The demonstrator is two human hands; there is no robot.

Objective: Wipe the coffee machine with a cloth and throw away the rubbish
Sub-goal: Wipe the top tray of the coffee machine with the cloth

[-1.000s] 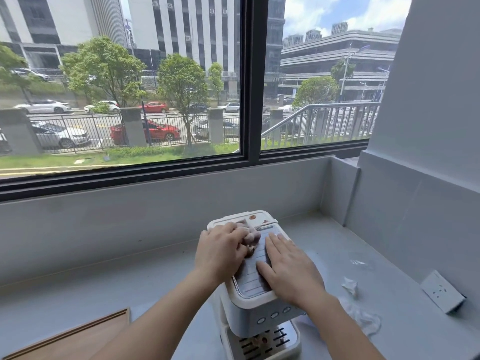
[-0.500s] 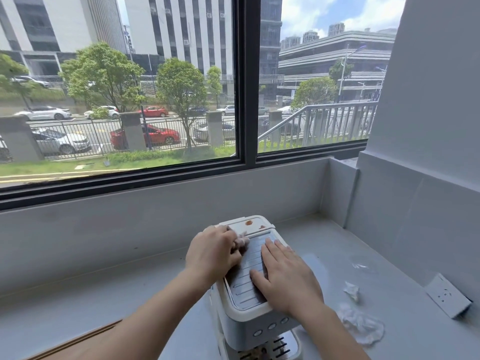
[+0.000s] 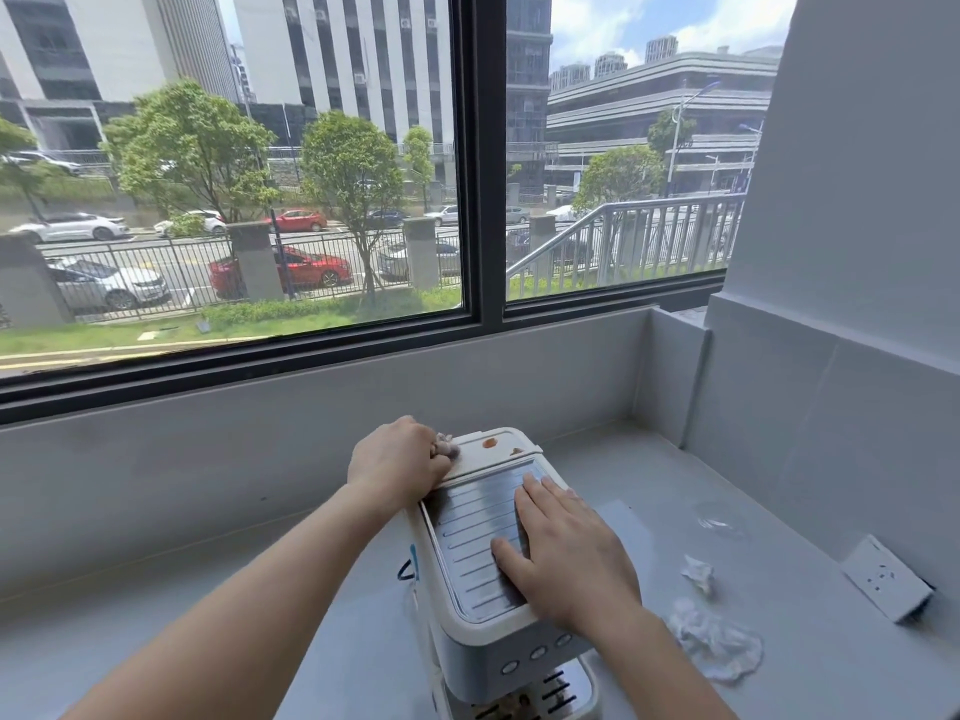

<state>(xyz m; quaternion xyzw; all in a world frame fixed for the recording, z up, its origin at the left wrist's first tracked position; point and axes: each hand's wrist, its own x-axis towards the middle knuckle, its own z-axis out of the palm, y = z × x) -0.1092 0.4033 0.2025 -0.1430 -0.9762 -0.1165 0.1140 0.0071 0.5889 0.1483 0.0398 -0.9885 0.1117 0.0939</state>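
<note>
Stood near the front edge of the grey desk [image 3: 311, 589], below the window: the white coffee machine [image 3: 498, 579]. Two brown spots [image 3: 490, 443] left on its rear lid. Just beside them, left hand [image 3: 397, 462] closed around a bunched cloth [image 3: 445, 448], pressed to the lid's left corner. Right hand [image 3: 566, 558] spread wide and flat on the ribbed top tray, holding nothing, steadying. Crumpled tissues [image 3: 714, 641] lying apart on the desk to the right, near a wall socket [image 3: 885, 584]. Likely risks: hard sideways wiping sliding or tipping the machine; spots smeared rather than lifted; tissues forgotten.
</note>
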